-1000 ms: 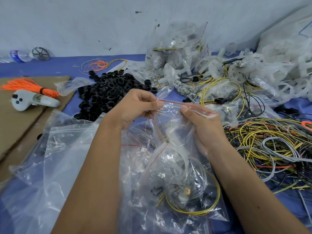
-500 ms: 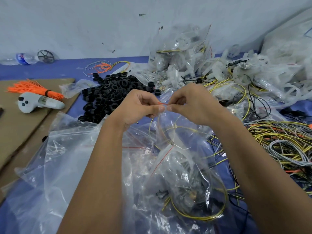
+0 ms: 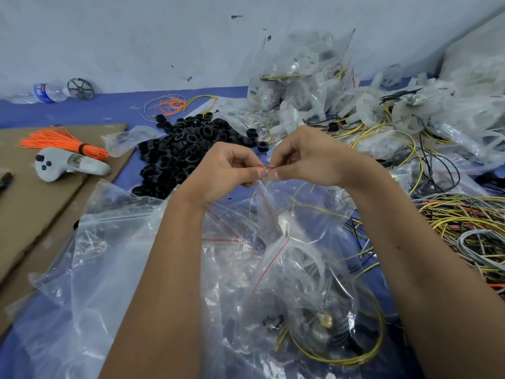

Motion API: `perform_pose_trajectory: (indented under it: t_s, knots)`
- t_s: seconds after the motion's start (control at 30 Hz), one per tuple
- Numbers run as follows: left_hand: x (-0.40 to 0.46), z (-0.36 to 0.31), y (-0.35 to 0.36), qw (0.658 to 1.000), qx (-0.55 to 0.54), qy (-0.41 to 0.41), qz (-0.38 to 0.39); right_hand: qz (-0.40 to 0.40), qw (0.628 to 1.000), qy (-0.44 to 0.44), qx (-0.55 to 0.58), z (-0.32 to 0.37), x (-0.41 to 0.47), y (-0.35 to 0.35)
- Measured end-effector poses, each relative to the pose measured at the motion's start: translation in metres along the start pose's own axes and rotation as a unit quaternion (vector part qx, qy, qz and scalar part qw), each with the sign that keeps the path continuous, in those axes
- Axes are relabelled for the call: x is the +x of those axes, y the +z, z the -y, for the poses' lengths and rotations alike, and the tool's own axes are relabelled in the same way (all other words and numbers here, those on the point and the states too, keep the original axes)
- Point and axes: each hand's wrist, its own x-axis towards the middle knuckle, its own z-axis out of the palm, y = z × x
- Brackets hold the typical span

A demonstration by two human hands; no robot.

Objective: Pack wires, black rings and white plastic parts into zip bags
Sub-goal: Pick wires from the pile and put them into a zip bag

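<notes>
A clear zip bag (image 3: 306,283) hangs in front of me, holding a yellow wire coil (image 3: 355,356), a black ring and a white plastic part. My left hand (image 3: 226,173) and my right hand (image 3: 308,160) pinch the bag's red zip strip at one spot, thumbs almost touching. A pile of black rings (image 3: 188,149) lies just beyond my left hand. White plastic parts (image 3: 363,105) are heaped at the back right. Tangled yellow, grey and black wires (image 3: 470,228) spread on the right.
Empty zip bags (image 3: 90,269) are piled at the lower left over the blue table (image 3: 54,110). Brown cardboard (image 3: 32,192) carries a white controller (image 3: 65,165) and an orange tie bundle (image 3: 62,140). Filled bags (image 3: 297,77) lean on the wall; a water bottle (image 3: 46,91) lies far left.
My right hand has slid left along the zip strip from the bag's right end until it meets my left hand. The bag's mouth is now bunched between both thumbs.
</notes>
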Motion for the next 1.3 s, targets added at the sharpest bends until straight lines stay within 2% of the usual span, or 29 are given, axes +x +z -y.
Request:
perform_pose_trajectory:
  t_s: [0.17, 0.5, 0.8, 1.3]
  knots:
    - [0.000, 0.005, 0.000, 1.000, 0.005, -0.014, -0.006, -0.008, 0.998, 0.009, 0.055, -0.006, 0.000, 0.009]
    - [-0.001, 0.005, 0.004, 1.000, 0.009, -0.026, -0.005, 0.005, 0.997, 0.021, 0.079, -0.022, -0.001, 0.006]
    - [-0.002, -0.005, 0.016, 0.999, -0.025, -0.026, 0.003, -0.014, 0.998, -0.004, 0.063, -0.025, -0.001, 0.000]
    - [-0.001, -0.002, 0.011, 0.999, -0.027, -0.026, -0.021, 0.011, 0.999, 0.013, 0.036, -0.030, -0.005, -0.012]
